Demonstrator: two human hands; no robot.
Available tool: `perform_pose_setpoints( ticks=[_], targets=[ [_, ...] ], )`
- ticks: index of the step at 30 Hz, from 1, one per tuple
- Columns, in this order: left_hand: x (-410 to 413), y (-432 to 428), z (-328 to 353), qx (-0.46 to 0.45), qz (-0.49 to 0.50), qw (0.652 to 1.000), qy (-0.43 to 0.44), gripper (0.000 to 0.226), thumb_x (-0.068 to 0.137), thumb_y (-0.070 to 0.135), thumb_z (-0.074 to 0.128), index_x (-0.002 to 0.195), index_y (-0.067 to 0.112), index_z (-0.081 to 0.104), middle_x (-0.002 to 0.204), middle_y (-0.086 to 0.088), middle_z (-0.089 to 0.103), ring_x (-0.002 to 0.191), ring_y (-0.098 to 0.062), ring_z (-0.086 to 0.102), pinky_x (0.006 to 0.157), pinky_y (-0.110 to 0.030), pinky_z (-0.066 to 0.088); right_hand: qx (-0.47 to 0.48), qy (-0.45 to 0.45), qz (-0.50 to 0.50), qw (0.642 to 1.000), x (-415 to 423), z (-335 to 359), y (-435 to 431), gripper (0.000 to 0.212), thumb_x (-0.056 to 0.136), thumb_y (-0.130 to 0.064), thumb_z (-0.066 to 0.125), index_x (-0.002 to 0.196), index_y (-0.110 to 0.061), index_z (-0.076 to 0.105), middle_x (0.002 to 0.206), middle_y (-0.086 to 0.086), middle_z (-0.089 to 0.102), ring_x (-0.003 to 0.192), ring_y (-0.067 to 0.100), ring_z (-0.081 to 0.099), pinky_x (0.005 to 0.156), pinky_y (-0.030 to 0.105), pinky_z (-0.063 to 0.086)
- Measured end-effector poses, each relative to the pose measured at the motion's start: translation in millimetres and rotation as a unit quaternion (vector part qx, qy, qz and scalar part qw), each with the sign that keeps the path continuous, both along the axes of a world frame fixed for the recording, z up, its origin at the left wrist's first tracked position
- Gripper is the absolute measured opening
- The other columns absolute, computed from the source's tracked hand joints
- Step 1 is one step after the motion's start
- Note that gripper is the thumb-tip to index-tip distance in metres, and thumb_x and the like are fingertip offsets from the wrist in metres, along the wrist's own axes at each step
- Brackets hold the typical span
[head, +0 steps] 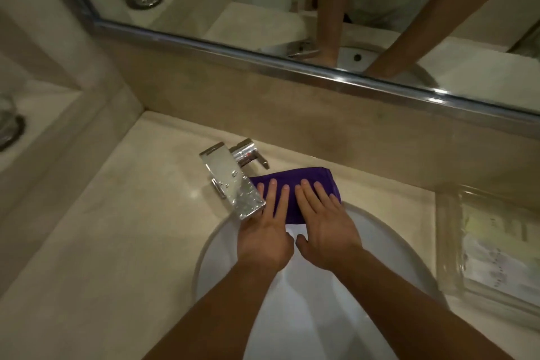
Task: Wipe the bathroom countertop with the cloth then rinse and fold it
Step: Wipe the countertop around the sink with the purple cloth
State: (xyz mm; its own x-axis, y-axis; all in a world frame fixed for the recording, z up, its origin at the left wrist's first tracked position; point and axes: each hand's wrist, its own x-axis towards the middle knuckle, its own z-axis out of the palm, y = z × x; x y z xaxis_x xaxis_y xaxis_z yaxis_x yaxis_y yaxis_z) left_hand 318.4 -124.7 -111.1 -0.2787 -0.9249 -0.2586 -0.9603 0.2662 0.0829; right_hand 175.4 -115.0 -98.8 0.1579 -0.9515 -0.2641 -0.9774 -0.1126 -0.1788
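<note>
A folded purple cloth [304,177] lies on the beige countertop [140,213] at the back rim of the white sink [321,295], just right of the chrome faucet [233,181]. My left hand [267,228] and my right hand [324,219] lie side by side on the cloth. Their fingers are straight and flat, pressing it down. The near part of the cloth is hidden under my hands.
A clear glass tray [491,251] with papers sits on the counter to the right. A mirror with a chrome edge [292,64] runs along the back wall. A glass dish [8,123] stands on a ledge at the far left.
</note>
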Motion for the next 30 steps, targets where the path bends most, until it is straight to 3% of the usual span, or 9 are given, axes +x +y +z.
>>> perform_pose_setpoints(
  ticks=[3, 5, 8, 15, 19, 25, 28, 30],
  targets=[
    [8, 7, 1, -0.01, 0.041, 0.999, -0.001, 0.099, 0.095, 0.049, 0.045, 0.147, 0.02, -0.034, 0.156, -0.007, -0.037, 0.141, -0.022, -0.033, 0.122, -0.047, 0.0, -0.009, -0.008, 0.03, 0.999, 10, -2, -2, 0.093, 0.096, -0.054, 0.047, 0.155, -0.022, -0.017, 0.165, -0.002, -0.019, 0.151, 0.02, -0.018, 0.118, 0.037, -0.013],
    [9, 10, 0, -0.031, 0.057, 0.998, -0.001, 0.099, 0.094, 0.049, 0.045, 0.147, 0.019, -0.033, 0.159, -0.009, -0.032, 0.147, -0.022, -0.024, 0.122, -0.047, 0.0, -0.021, -0.011, 0.05, 0.998, 12, -4, -5, 0.094, 0.096, -0.054, 0.047, 0.154, -0.022, -0.019, 0.165, -0.001, -0.019, 0.151, 0.02, -0.019, 0.118, 0.038, -0.013],
    [6, 17, -4, -0.059, 0.083, 0.995, 0.016, 0.098, 0.092, 0.048, 0.048, 0.152, 0.019, -0.023, 0.165, -0.01, -0.009, 0.151, -0.028, 0.0, 0.122, -0.049, 0.003, -0.027, -0.008, 0.081, 0.996, 10, -8, -7, 0.094, 0.095, -0.053, 0.047, 0.155, -0.021, -0.019, 0.164, -0.001, -0.02, 0.151, 0.02, -0.019, 0.12, 0.038, -0.011],
    [18, 25, -14, -0.093, 0.115, 0.989, 0.026, 0.087, 0.089, 0.047, 0.047, 0.158, 0.022, -0.001, 0.16, -0.007, 0.025, 0.149, -0.028, 0.015, 0.122, -0.049, 0.006, -0.042, -0.009, 0.127, 0.991, 19, -11, -8, 0.093, 0.095, -0.052, 0.046, 0.155, -0.021, -0.018, 0.16, -0.003, -0.026, 0.151, 0.019, -0.02, 0.12, 0.038, -0.01],
    [35, 29, -12, -0.116, 0.119, 0.986, 0.029, 0.07, 0.097, 0.048, 0.036, 0.158, 0.023, 0.011, 0.164, -0.004, 0.016, 0.152, -0.026, 0.004, 0.123, -0.047, 0.001, -0.048, -0.002, 0.157, 0.986, 27, -12, -14, 0.089, 0.096, -0.053, 0.042, 0.156, -0.02, -0.015, 0.163, -0.001, -0.022, 0.151, 0.02, -0.019, 0.118, 0.038, -0.012],
    [57, 41, -18, -0.091, 0.151, 0.984, 0.031, 0.069, 0.101, 0.055, 0.019, 0.156, 0.026, -0.01, 0.164, 0.0, -0.015, 0.149, -0.021, -0.02, 0.123, -0.044, -0.006, -0.051, -0.016, 0.187, 0.981, 48, -19, -10, 0.086, 0.094, -0.052, 0.042, 0.16, -0.021, -0.004, 0.168, 0.0, -0.006, 0.153, 0.021, -0.012, 0.122, 0.039, -0.006],
    [70, 48, -18, -0.102, 0.164, 0.981, 0.034, 0.069, 0.099, 0.058, 0.012, 0.156, 0.026, -0.01, 0.164, 0.001, -0.015, 0.15, -0.019, -0.018, 0.122, -0.041, -0.008, -0.068, -0.02, 0.193, 0.979, 62, -21, -7, 0.083, 0.092, -0.051, 0.044, 0.16, -0.021, 0.007, 0.167, 0.0, 0.013, 0.154, 0.021, 0.003, 0.124, 0.042, 0.005],
    [78, 53, -18, -0.099, 0.172, 0.979, 0.033, 0.072, 0.092, 0.06, 0.001, 0.155, 0.027, -0.011, 0.164, 0.001, -0.015, 0.15, -0.018, -0.017, 0.121, -0.04, -0.01, -0.072, -0.021, 0.205, 0.976, 70, -21, -7, 0.08, 0.094, -0.05, 0.042, 0.16, -0.02, 0.007, 0.166, 0.001, 0.016, 0.153, 0.021, 0.007, 0.123, 0.039, 0.003]
  ],
)
